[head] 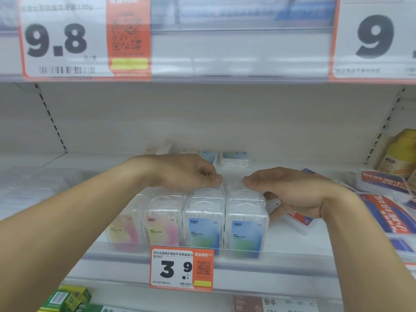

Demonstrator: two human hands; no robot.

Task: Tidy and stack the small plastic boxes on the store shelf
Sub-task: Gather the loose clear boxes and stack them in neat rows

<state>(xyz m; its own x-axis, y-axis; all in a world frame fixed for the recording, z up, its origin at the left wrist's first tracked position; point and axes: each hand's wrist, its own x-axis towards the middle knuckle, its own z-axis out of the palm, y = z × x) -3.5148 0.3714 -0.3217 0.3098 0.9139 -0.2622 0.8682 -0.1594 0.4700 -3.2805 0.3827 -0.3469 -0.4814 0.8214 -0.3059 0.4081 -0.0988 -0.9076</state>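
our left hand (191,171) and right hand (290,190) rest with fingers pressed together, fingertips touching the tops of the plastic boxes (203,221) just beneath them.

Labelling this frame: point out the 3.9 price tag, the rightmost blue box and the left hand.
3.9 price tag (173,270): head view, on the digit 3.
rightmost blue box (246,235): head view, front label.
left hand (191,171): head view, back of hand.
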